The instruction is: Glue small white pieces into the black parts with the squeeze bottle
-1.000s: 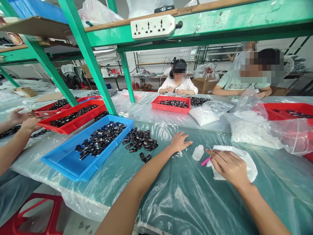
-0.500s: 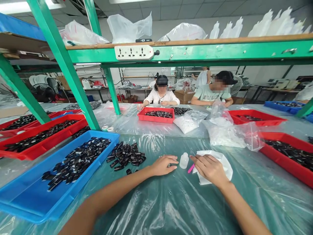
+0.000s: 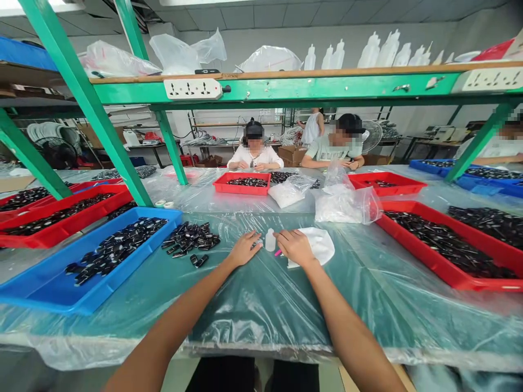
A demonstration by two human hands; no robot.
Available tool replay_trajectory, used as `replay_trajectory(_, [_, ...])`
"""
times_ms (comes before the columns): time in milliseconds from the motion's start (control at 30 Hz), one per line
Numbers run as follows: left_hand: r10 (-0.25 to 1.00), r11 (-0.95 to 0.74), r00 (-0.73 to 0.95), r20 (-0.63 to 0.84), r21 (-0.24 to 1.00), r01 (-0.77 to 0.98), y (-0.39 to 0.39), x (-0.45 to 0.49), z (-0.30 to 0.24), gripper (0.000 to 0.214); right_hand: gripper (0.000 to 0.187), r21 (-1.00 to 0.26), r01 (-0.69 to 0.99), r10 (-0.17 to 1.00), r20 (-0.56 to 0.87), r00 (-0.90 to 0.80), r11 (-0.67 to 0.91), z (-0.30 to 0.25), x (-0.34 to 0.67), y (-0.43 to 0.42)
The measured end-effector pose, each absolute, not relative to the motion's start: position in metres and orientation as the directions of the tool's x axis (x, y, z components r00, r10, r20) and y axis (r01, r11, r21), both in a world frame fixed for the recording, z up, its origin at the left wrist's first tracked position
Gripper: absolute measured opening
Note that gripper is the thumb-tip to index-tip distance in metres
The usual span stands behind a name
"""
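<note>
My left hand point(image 3: 244, 249) rests on the plastic-covered table point(image 3: 261, 305), fingers stretched toward small white bits beside a small white bottle point(image 3: 270, 240). My right hand point(image 3: 295, 246) lies just right of the bottle, fingers curled over a pink stick point(image 3: 278, 253) and the edge of a white cloth point(image 3: 319, 244). A loose pile of small black parts point(image 3: 188, 239) sits left of my left hand.
A blue tray point(image 3: 53, 294) of black parts stands at the left, with red trays point(image 3: 61, 231) behind it. A red tray point(image 3: 449, 272) of parts lies at the right. Clear bags of white pieces point(image 3: 341, 204) sit behind. Green shelf posts point(image 3: 110, 136) rise at the left. Other people sit across the table.
The view has pulled back and lifted, so both hands look farther away. My left hand has closed in on the bottle, and my right hand stays on the cloth.
</note>
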State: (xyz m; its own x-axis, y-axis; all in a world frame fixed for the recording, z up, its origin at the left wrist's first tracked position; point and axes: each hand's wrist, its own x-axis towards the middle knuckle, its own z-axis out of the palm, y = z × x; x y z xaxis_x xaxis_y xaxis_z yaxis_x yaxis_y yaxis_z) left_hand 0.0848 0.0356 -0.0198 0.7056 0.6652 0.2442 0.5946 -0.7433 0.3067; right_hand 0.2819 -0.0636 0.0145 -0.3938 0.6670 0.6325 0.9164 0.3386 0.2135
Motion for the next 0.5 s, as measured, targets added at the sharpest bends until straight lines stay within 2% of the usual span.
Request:
replay_trajectory(300, [0.708,-0.707,0.651,0.276,0.271,0.654,0.028,0.087,-0.017,0.039,0.028,0.035,0.94,0.699,0.658,-0.278,0.34,0.005,0.287,-0.059])
replay_trajectory(500, [0.743,-0.666,0.6,0.296,0.244,0.705,0.03,0.084,-0.018,0.046,0.026,-0.197,0.918,0.647,0.758,-0.08,0.343,0.004,0.286,-0.062])
